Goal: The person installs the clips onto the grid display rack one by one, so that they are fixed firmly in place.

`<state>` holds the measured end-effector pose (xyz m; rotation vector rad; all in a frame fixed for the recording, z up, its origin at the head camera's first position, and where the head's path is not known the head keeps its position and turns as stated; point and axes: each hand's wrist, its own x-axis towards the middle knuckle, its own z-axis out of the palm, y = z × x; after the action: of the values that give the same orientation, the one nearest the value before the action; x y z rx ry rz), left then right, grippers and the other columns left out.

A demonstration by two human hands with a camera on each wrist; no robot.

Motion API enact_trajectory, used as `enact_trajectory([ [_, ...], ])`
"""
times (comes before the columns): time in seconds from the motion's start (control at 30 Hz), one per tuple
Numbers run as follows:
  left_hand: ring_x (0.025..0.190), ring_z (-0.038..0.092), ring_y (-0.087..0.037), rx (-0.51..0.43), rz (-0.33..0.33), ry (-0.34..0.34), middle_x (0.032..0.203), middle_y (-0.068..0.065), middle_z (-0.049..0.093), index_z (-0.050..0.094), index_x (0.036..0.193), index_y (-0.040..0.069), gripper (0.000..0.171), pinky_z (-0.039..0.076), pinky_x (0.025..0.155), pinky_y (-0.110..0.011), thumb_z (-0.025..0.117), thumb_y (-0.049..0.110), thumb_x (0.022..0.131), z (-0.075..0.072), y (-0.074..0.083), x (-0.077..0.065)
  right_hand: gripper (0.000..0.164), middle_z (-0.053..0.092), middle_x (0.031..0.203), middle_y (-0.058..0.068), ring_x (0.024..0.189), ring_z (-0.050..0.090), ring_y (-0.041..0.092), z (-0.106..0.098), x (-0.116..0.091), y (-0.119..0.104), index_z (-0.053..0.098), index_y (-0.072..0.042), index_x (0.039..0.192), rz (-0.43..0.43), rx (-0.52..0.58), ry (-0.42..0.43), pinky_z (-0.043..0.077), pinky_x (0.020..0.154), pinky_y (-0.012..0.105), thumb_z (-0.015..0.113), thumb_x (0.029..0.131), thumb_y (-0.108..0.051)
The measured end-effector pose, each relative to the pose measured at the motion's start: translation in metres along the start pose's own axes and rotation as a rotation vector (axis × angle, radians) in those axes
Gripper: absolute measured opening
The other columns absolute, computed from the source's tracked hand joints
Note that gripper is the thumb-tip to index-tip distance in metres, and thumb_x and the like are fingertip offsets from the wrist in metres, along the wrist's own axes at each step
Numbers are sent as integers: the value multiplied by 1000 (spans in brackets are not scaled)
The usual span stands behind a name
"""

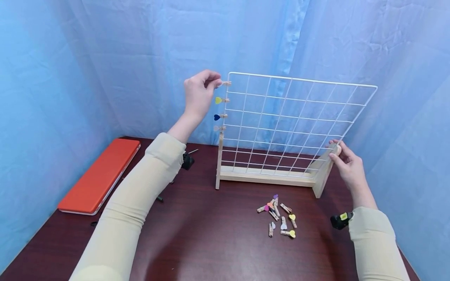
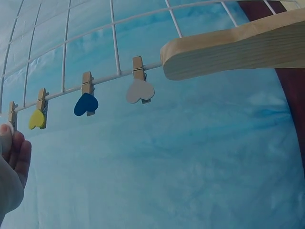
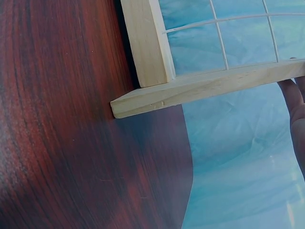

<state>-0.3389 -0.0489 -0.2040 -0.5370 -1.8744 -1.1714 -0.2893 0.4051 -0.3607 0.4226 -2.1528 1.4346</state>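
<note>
**Left hand pinches a clothespin at the wire grid's upper corner**

The left hand (image 1: 200, 91) pinches the topmost clothespin (image 1: 227, 83) between thumb and fingers, its wooden end on the left edge of the white wire grid (image 1: 280, 114), just below the corner. Beneath it on that edge sit three heart clothespins: yellow (image 1: 218, 100), dark blue (image 1: 217, 117) and whitish (image 1: 216, 128), the lowest just above the left upright. The right hand (image 1: 346, 166) grips the right upright (image 1: 323, 175) of the wooden stand near its top, thumb in front.

The clothespins are spaced apart, with bare wire between them. Loose clothespins (image 1: 274, 214) lie scattered in front of the stand, well apart from both hands; a stretch of tabletop (image 1: 197, 234) separates them from the left sleeve. An orange-red case (image 1: 102, 175) lies near the tabletop's left edge, beyond the left forearm.

The tabletop is dark reddish-brown with visible wood grain. Light blue curtains (image 1: 140, 78) hang behind it and at both sides.
</note>
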Motion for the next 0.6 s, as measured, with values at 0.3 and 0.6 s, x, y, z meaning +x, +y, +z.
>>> enact_trajectory([
  [0.3, 74, 56, -18, -47, 137, -3, 92, -7, 63, 67, 95, 5, 26, 48, 66, -26, 71, 21, 74, 7, 10, -56, 46, 51, 125, 18, 105, 55, 9, 3, 1, -2, 47, -5, 128, -19, -32, 3, 44, 74, 9, 55, 83, 6],
  [0.6, 84, 56, -10, 8, 39, -578, 92, 1, 65, 67, 99, 11, 36, 42, 77, -22, 73, 31, 71, 64, -4, -169, 47, 51, 126, 17, 106, 55, 10, 2, 2, 0, 47, -3, 128, -9, 16, 0, 44, 75, 10, 54, 83, 7],
])
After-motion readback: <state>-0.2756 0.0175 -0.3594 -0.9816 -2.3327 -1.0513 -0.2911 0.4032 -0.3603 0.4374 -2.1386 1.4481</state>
